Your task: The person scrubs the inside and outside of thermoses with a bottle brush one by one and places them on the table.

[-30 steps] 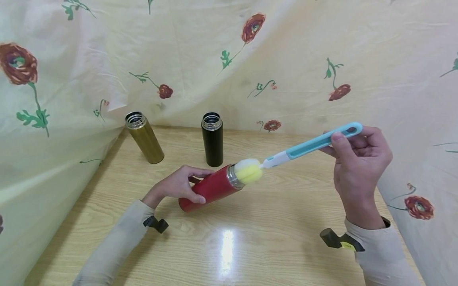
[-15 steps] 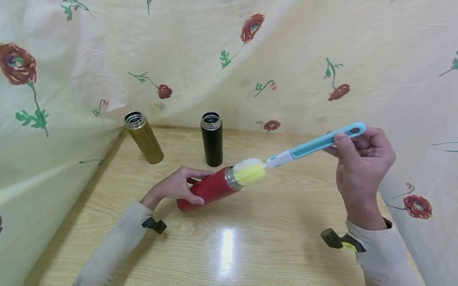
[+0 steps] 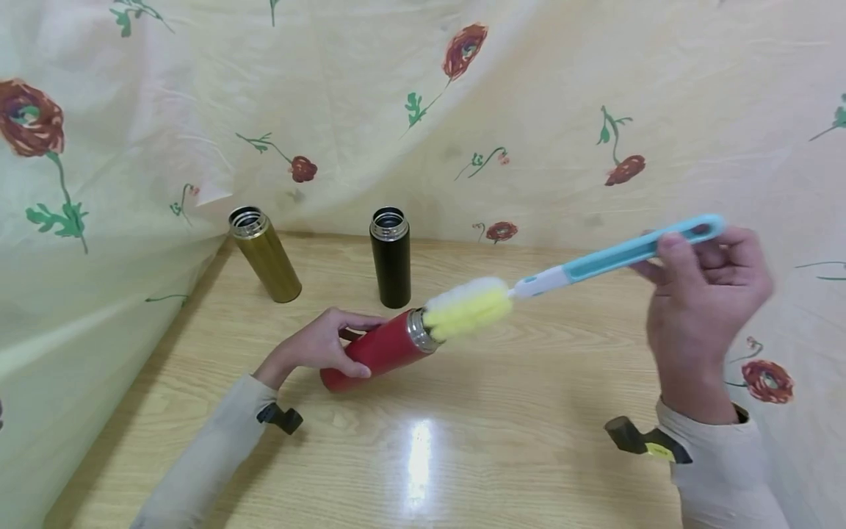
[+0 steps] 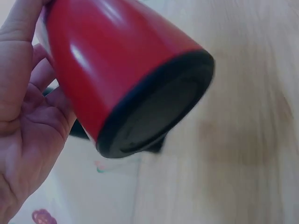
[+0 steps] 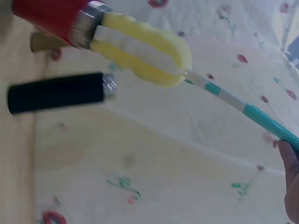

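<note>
Left hand [image 3: 324, 345] grips red flask [image 3: 373, 353], tilted on wooden table [image 3: 502, 433], steel mouth toward 2 o'clock. Right hand [image 3: 703, 301] pinches teal handle of sponge bottle brush [image 3: 568, 273] (yellow-white sponge head partly in flask mouth). Black flask [image 3: 390, 257] upright at 12 o'clock of red flask; gold flask [image 3: 264, 255] at 10 o'clock, near floral cloth [image 3: 423, 110].

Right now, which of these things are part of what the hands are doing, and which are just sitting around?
In use:
red flask, gripped by the left hand
sponge brush, held at its blue handle by the right hand, sponge partly in the flask's mouth

Standing by:
gold flask, upright, open
black flask, upright, open
</note>
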`<state>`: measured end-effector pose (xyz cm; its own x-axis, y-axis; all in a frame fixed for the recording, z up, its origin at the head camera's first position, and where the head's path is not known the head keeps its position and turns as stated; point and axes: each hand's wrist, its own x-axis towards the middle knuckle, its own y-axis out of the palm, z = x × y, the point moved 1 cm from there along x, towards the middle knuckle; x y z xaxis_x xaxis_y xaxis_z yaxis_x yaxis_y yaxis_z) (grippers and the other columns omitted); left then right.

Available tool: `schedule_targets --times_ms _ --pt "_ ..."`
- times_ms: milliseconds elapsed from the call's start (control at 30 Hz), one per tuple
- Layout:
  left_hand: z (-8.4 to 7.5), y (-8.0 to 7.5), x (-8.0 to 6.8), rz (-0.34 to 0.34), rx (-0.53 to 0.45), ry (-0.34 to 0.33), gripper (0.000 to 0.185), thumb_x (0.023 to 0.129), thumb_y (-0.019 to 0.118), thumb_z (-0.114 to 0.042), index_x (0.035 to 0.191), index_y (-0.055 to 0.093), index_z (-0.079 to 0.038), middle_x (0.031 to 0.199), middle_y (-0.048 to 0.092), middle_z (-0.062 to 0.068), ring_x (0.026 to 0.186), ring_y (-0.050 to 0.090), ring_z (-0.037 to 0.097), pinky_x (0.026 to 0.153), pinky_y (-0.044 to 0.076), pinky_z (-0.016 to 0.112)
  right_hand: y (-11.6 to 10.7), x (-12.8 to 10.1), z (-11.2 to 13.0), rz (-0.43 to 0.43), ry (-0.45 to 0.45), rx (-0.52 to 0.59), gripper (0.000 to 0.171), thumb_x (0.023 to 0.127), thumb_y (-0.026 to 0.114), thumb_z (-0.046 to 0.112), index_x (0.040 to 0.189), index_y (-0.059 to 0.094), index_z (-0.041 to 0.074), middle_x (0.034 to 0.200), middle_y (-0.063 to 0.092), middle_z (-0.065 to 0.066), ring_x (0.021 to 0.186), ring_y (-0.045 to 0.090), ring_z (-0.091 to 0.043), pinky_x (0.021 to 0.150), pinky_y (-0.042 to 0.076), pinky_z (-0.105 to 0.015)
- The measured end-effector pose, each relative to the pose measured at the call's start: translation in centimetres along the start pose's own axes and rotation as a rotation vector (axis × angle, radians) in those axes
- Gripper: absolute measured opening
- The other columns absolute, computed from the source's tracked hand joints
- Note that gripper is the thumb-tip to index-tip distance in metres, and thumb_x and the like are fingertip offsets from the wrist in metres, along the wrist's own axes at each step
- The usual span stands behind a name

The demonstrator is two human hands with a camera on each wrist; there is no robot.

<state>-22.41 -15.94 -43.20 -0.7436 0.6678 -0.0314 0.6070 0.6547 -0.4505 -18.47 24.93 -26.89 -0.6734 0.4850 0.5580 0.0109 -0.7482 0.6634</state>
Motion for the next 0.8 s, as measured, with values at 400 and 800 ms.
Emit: schedule_targets --times_ms 400,800 --pt "-0.2 -0.1 -0.3 -0.112 -0.077 0.004 0.076 0.078 0.088 -0.019 0.145 0.056 -0.006 0.135 0.065 0.012 0.12 0.061 0.033 0.091 0.058 0.049 -2.0 1.8 1.8 -0.166 -0.074 -0.111 0.03 0.074 0.075 -0.021 0.09 0.049 -0.02 0.066 0.058 -0.023 0.061 0.068 -0.033 0.055 0.061 -0.042" --pt "0.3 1.0 0.6 -0.239 -0.224 0.104 0.069 0.078 0.084 -0.004 0.139 0.054 0.01 0.129 0.066 0.026 0.114 0.068 0.029 0.089 0.06 0.036 -2.8 2.3 1.9 -0.221 -0.058 0.007 0.023 0.081 0.066 -0.024 0.09 0.046 -0.018 0.067 0.054 -0.021 0.058 0.068 -0.031 0.056 0.061 -0.043"
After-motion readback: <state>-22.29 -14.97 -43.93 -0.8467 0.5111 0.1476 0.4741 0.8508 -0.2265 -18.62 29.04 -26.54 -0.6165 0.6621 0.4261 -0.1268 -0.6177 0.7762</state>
